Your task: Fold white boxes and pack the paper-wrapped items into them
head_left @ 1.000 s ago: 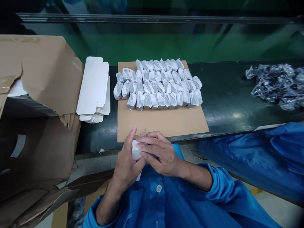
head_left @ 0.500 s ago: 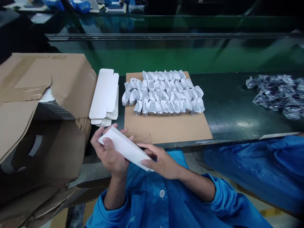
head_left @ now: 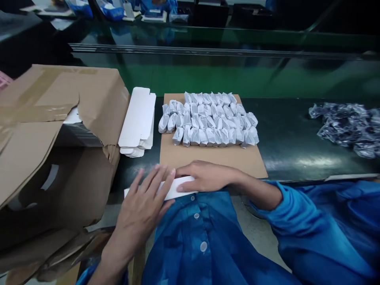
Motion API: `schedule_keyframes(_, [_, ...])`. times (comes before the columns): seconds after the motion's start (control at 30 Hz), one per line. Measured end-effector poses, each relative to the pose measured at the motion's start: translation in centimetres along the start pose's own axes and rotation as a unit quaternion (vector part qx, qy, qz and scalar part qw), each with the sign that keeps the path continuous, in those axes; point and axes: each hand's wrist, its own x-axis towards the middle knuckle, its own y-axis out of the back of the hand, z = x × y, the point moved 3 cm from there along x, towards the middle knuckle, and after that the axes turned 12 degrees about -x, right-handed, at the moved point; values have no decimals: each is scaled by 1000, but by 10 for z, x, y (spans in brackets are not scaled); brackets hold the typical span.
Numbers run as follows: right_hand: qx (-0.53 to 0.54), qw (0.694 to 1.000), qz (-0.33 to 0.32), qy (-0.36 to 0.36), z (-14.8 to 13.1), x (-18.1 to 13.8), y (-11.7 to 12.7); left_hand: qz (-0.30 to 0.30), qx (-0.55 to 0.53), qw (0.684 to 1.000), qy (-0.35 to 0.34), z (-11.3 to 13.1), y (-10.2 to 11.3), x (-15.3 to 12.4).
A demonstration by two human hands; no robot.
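A slim white paper carton [head_left: 175, 189] lies low in front of me, by the table's near edge. My right hand [head_left: 204, 176] grips its right end, thumb on the near side and fingers over the far side. Over the left part of the carton, my left hand [head_left: 144, 206] is laid palm down with its fingers stretched out. Part of the carton is hidden under both hands. Flat white cartons [head_left: 138, 118] are stacked left of the brown cardboard sheet [head_left: 213, 157]. Several small items wrapped in white paper [head_left: 209, 118] stand in rows on that sheet.
A torn, open brown cardboard box [head_left: 97, 91] stands at the left. Clear plastic-wrapped dark items [head_left: 347, 126] are heaped on the dark green table [head_left: 285, 130] at the right. Another blue sleeve [head_left: 356, 198] shows at the right edge. A green panel [head_left: 208, 75] runs along the back.
The carton has gone from slanted in both hands to nearly level. My left hand has turned from cupping it underneath to lying flat over it. The view has shifted slightly.
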Motion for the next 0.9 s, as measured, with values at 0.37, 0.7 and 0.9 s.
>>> schedule_keyframes(0.37, [-521, 851, 57, 31, 35, 79, 43, -6, -215, 905, 366, -20, -21, -48])
schedule_keyframes(0.7, [-230, 958, 63, -160, 34, 11, -3, 118, -279, 815, 494, -31, -14, -85])
schedule_keyframes(0.9, [-292, 903, 232, -215, 31, -6, -47, 110, -294, 816, 485, -29, -17, -69])
